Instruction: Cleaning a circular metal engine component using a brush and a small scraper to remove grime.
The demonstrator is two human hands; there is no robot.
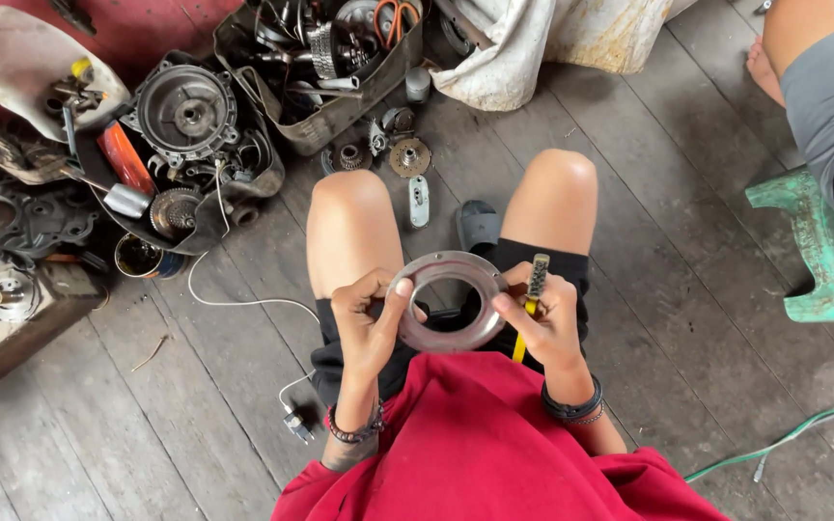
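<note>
I sit with my knees apart over a wooden plank floor. My left hand (367, 318) grips the left side of a flat grey metal ring plate (415, 333) held over my lap, thumb pressed on its face. My right hand (538, 323) touches the ring's right edge and holds a small wire brush (537, 277) with a yellow handle, its bristle head pointing up past my fingers.
Engine parts lie ahead: a round housing (185, 111) in a black tray, a bin (335, 116) of metal parts, gears (409, 156), a tin (139, 257). A white cable (243, 302) trails left. Another person sits on a green stool (822, 251) at right. A green wire (784, 439) crosses the floor.
</note>
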